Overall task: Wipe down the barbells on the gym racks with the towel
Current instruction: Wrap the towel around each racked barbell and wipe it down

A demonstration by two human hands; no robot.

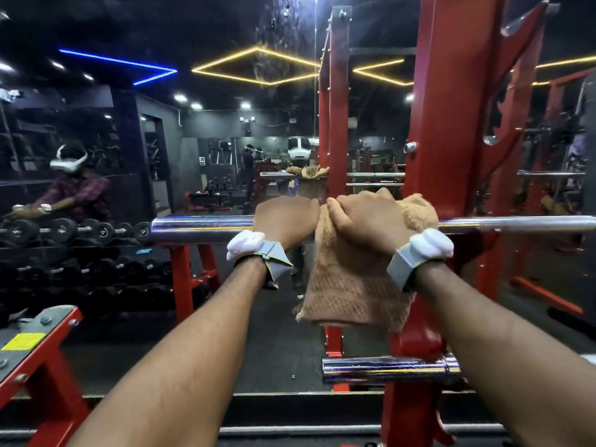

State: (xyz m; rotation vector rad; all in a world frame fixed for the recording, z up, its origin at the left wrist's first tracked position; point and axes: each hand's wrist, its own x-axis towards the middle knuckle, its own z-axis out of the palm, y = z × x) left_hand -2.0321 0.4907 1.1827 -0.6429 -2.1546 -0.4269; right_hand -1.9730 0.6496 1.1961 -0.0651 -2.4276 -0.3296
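Towel (351, 285) on barbell (200, 228) in right hand (364, 221); left hand (285, 217) grips barbell; label (22, 341) illegible.

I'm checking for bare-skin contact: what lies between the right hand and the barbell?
In the head view, the towel: it is draped over the barbell, and the right hand grips on top of it.
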